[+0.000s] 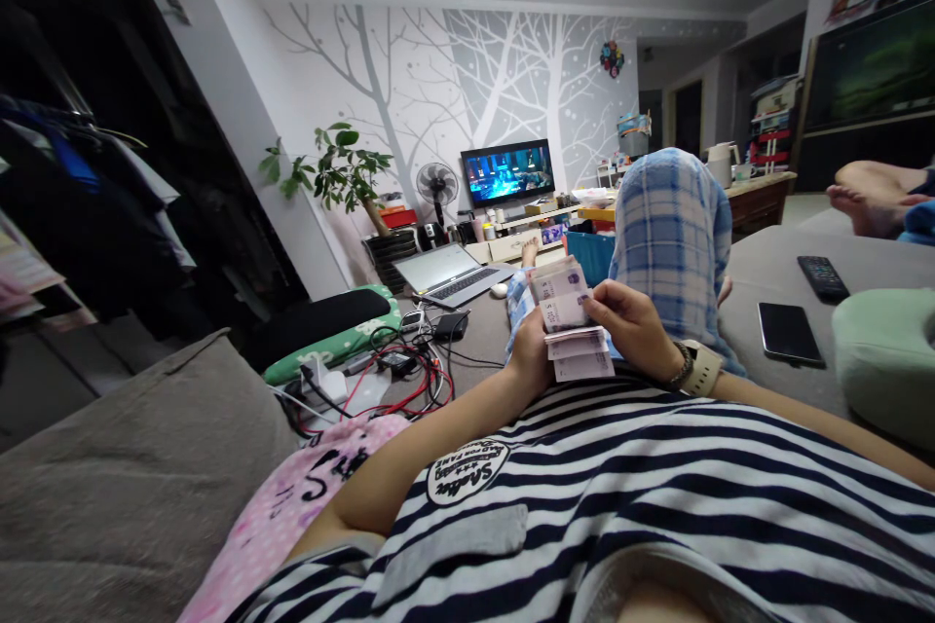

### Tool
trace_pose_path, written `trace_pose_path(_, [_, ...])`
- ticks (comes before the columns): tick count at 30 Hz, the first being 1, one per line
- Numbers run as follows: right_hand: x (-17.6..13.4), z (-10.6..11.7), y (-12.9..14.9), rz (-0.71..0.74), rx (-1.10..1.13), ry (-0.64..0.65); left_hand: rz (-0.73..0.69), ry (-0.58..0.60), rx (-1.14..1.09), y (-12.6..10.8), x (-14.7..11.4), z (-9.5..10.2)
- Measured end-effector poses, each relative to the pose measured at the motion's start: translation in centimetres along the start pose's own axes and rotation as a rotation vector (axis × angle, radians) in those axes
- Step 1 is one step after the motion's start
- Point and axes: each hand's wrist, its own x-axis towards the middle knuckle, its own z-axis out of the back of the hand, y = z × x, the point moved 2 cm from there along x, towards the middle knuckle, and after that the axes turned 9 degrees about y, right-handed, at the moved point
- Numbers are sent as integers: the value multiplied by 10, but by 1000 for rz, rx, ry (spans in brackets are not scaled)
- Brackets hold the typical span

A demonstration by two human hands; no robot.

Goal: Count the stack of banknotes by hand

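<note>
A stack of banknotes [561, 297], pale with purple print, is held above my lap, some notes folded down toward my striped shirt. My left hand [530, 350] is closed around the stack's lower left side. From the right, my right hand [629, 319] pinches the stack's right edge between thumb and fingers. A pale watch [702, 368] and a dark bracelet sit on my right wrist. Behind the notes rises my bent knee in blue plaid trousers [668, 234].
An open laptop [453, 274] with a white mouse [499, 290] lies on the sofa ahead. Tangled red and black cables [416, 380] lie to the left. At right are a phone [790, 333], a remote control [823, 278] and a green cushion [887, 350]. Another person's foot [851, 204] shows far right.
</note>
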Motion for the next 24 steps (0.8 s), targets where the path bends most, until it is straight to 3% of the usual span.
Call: trace_pose_path(24, [-1,-2,-1,8,62,-4,22,-85,-2,0,3,4])
